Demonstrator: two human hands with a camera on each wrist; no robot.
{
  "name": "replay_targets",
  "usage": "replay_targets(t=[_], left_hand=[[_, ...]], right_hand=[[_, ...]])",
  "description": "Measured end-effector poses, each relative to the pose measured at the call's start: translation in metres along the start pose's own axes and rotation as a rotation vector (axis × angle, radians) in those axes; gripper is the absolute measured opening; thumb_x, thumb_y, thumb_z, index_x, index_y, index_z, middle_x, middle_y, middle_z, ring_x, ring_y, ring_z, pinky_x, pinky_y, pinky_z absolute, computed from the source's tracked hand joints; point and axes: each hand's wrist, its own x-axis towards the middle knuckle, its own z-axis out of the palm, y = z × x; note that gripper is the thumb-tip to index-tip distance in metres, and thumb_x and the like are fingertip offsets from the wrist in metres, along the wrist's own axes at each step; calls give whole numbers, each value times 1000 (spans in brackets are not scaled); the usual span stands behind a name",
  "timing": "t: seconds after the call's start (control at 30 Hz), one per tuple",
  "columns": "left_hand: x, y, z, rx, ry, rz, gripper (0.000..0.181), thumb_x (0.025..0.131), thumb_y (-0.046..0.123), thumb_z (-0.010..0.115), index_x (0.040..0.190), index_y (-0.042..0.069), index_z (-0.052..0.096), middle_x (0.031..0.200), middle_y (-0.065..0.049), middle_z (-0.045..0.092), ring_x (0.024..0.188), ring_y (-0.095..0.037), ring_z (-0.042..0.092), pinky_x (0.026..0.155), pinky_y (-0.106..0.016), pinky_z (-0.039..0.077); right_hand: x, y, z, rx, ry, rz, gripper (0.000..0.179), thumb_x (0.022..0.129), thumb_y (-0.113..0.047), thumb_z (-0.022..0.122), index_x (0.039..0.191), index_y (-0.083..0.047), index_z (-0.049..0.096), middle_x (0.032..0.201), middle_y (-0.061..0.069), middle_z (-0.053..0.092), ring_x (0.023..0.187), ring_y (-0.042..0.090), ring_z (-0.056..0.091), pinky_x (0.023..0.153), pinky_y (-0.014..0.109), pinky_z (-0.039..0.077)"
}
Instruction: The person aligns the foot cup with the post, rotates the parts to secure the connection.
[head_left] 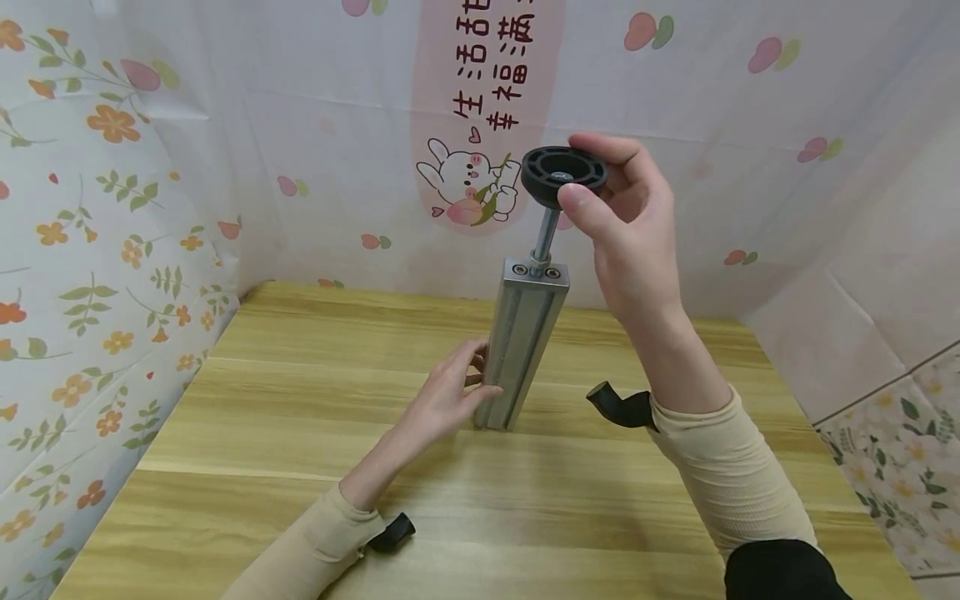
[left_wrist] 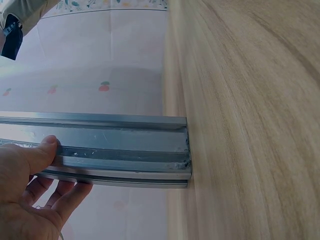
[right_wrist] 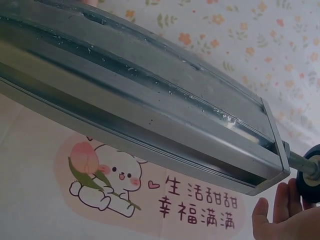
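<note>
A silver aluminium profile post [head_left: 522, 342] stands on the table, leaning slightly in the head view. Low on its side, my left hand [head_left: 447, 390] grips it with the thumb across the front face and fingers behind. In the left wrist view the post's square bottom end [left_wrist: 181, 150] is right at the wood surface. A metal rod [head_left: 548, 233] rises from the screwed end plate [head_left: 536, 272] and carries a black round levelling foot [head_left: 534, 180]. My right hand [head_left: 637, 225] pinches the foot's rim between thumb and fingers. The foot's cup side faces up.
The wood-grain table [head_left: 247, 500] meets a printed cloth backdrop [head_left: 322, 108] with a cartoon rabbit. A floral curtain [head_left: 112, 250] hangs at the left. Black wrist pieces [head_left: 626, 408] stick out from both beige sleeves [head_left: 738, 475].
</note>
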Motion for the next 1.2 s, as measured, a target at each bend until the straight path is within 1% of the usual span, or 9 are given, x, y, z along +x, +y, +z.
replay_targets(t=[0.07,0.2,0.33,0.47,0.67,0.77,0.9,1.07,1.2], left_hand=[[0,0,0,2,-1,-4,56,89,1,75,139,7,51,115,-8,62,109,-23,63,96,-31,59],[0,0,0,-2,-1,-7,55,89,1,75,139,7,51,115,-8,62,109,-23,63,96,-30,59],[0,-1,1,-2,-3,-3,55,89,1,75,139,6,51,115,-9,62,110,-23,63,96,-30,59],[0,-1,1,-7,-3,-3,55,89,1,74,139,6,51,115,-9,62,110,-24,63,97,-31,59],[0,-1,1,-2,0,3,56,89,0,74,140,6,51,115,-10,63,109,-23,63,96,-33,59],[1,-1,1,-4,3,4,56,89,0,75,140,6,51,115,-9,63,109,-23,63,96,-32,59],[1,0,1,-9,5,-1,56,89,0,75,139,6,51,114,-9,63,109,-23,63,97,-32,59],[0,1,1,-4,2,2,56,89,1,75,139,6,51,114,-9,63,109,-24,64,96,-32,59],[0,1,0,-12,2,6,56,89,1,75,140,6,51,115,-9,63,110,-24,63,97,-32,59]], right_hand=[[-1,0,1,-15,10,-15,44,82,-10,80,122,-2,65,111,12,67,96,20,65,74,23,58],[-1,1,1,-27,12,-34,59,75,-26,92,121,-3,64,112,12,67,96,20,64,75,22,58],[-2,2,0,12,-7,-16,49,82,-22,82,123,-5,61,116,14,65,106,24,64,89,25,58],[0,3,-2,101,-70,36,48,87,-21,72,130,-4,57,128,20,63,120,32,63,103,30,52],[2,5,-4,143,-128,87,51,88,-24,72,133,-3,60,139,22,52,126,35,59,102,33,47],[3,5,-3,139,-110,85,46,88,-20,69,130,-3,62,135,20,53,123,32,58,97,30,49],[2,4,-2,139,-75,84,43,87,-15,68,128,-4,63,128,16,56,113,27,58,82,25,47],[0,3,0,95,-32,55,41,84,-7,68,124,-5,63,121,14,59,106,23,57,77,23,50],[-2,3,2,34,5,13,43,82,-12,81,121,-7,63,117,12,61,101,20,60,78,22,55]])
